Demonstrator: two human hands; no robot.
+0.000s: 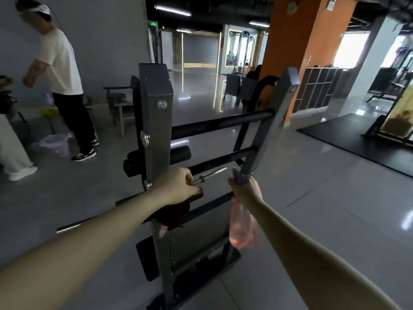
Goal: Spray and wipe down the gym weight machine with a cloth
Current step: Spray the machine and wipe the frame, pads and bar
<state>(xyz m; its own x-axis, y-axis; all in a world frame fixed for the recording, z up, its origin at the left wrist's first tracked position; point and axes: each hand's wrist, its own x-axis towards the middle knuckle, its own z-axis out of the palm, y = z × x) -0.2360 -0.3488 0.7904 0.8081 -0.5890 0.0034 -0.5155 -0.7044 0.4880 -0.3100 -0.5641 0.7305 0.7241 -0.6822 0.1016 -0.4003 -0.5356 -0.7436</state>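
The grey weight machine (156, 113) stands in front of me, two uprights joined by black padded bars (221, 124). My left hand (178, 185) is low on the left upright, fingers curled round a dark red cloth (176, 212) that hangs below the wrist against a small black knob. My right hand (244, 190) grips the dark trigger head of a pink translucent spray bottle (242, 227), whose body hangs below the hand beside the right upright (268, 135). The nozzle points up and away from me.
A person in a white shirt (59, 63) stands at the left near a lilac bin (57, 144); another person's pale trouser leg (13, 151) is at the far left. An orange pillar (299, 41), lockers (319, 90) and black floor mats (348, 135) lie to the right.
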